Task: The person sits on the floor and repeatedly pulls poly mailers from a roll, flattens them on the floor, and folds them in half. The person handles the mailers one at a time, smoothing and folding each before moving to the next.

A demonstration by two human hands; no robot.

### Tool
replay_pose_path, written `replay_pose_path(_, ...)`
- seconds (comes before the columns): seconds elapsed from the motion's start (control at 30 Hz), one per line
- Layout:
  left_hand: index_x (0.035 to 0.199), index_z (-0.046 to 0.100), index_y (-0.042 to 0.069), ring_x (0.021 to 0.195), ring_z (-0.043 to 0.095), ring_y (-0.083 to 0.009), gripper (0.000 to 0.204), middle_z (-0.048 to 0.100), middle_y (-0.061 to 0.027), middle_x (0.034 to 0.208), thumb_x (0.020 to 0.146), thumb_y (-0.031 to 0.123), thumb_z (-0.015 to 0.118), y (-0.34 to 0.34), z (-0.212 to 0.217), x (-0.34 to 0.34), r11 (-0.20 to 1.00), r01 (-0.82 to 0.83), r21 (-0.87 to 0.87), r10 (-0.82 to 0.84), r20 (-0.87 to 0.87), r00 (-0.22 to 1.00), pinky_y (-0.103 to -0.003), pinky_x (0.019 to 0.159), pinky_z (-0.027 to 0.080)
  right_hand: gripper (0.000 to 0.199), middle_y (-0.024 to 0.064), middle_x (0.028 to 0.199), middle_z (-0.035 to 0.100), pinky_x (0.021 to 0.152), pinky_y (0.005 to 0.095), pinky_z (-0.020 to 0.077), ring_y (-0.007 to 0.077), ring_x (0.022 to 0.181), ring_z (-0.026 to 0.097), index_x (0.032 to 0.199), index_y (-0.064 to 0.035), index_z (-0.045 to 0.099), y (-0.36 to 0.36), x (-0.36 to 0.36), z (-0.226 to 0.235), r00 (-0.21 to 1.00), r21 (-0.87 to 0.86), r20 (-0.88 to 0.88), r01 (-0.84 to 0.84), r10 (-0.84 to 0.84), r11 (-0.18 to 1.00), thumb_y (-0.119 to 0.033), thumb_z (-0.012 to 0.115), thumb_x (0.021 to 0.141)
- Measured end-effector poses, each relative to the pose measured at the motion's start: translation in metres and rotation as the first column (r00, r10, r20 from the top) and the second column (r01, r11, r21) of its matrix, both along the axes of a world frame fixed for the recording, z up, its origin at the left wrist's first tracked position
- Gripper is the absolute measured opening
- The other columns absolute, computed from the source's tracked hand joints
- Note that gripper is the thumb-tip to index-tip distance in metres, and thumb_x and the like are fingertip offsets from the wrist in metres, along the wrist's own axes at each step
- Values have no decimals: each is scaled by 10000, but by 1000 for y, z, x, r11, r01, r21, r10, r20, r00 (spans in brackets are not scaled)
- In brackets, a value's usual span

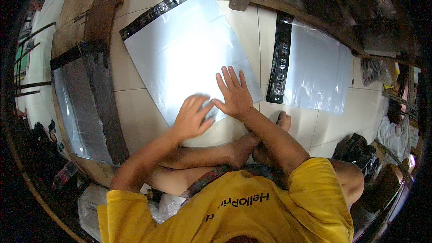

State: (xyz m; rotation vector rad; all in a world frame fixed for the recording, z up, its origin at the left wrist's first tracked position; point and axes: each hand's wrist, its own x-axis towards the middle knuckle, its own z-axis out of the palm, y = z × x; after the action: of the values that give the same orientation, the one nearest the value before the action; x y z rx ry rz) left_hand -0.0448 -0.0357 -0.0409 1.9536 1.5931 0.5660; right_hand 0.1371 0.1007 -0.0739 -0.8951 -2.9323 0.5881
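A large silvery-white plastic mailing bag (180, 49) with a black strip along its far edge lies flat on the tiled floor, turned at a slant. On its near right part my right hand (235, 94) rests palm down with the fingers spread. Beside it, over the bag's near edge, is my left hand (193, 116), slightly blurred. Its fingers are loosely bent and apart, and nothing shows in them. The tips of both hands come close together near the right thumb. Glare whitens the bag's middle.
Another such bag, or a stack of them (317, 67), lies to the right. At the left a pile of grey bags (85, 103) with black strips rests on a wooden board (96, 13). A wooden rack (306, 11) stands at the far right. My crossed legs (207, 155) are close in front.
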Motion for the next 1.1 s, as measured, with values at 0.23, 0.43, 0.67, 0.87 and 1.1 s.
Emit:
replay_pose_path(0.23, 1439, 486, 10, 1476, 323, -295, 675, 416, -173, 1546, 887, 388, 575, 170, -45, 9, 846, 513, 146, -476, -226, 850, -466, 1240, 206, 796, 279, 1507, 381, 1206, 622, 115, 432, 1437, 299, 1411, 29, 481, 4, -5, 3, 999, -184, 38, 43, -36, 982, -498, 677, 847)
replay_pose_path(0.43, 1493, 399, -18, 1499, 286, -281, 722, 366, -170, 1583, 916, 394, 539, 208, -51, -23, 841, 530, 107, -494, -245, 834, -439, 1253, 178, 837, 244, 1536, 356, 1187, 632, 181, 421, 1448, 290, 1418, 3, 459, 4, -2, -2, 1000, -107, 21, 15, -13, 994, -559, 680, 839)
replay_pose_path(0.67, 1518, 357, 11, 1503, 272, -267, 647, 319, -156, 1607, 1008, 396, 459, 278, -71, -89, 893, 390, 226, -270, -424, 864, -420, 1261, 163, 903, 258, 1591, 250, 1194, 631, 153, 417, 1499, 202, 1490, -10, 364, 5, -2, -1, 992, -111, 118, -18, 32, 994, -603, 633, 865)
replay_pose_path(0.87, 1521, 378, 73, 1514, 234, -263, 563, 314, -75, 1620, 1041, 366, 396, 304, -68, -119, 861, 445, 245, -286, -491, 823, -413, 1270, 155, 908, 255, 1607, 228, 1193, 640, 141, 418, 1500, 204, 1509, -12, 335, 5, -3, -4, 990, -77, 134, -20, 30, 997, -616, 597, 884)
replay_pose_path(1.1, 1500, 413, 78, 1505, 242, -314, 540, 369, -80, 1586, 1029, 343, 407, 305, -65, -125, 868, 436, 236, -295, -461, 837, -425, 1265, 180, 892, 255, 1601, 253, 1199, 638, 129, 419, 1506, 194, 1518, -20, 330, 4, -4, -4, 988, -54, 152, -17, 25, 998, -623, 561, 903)
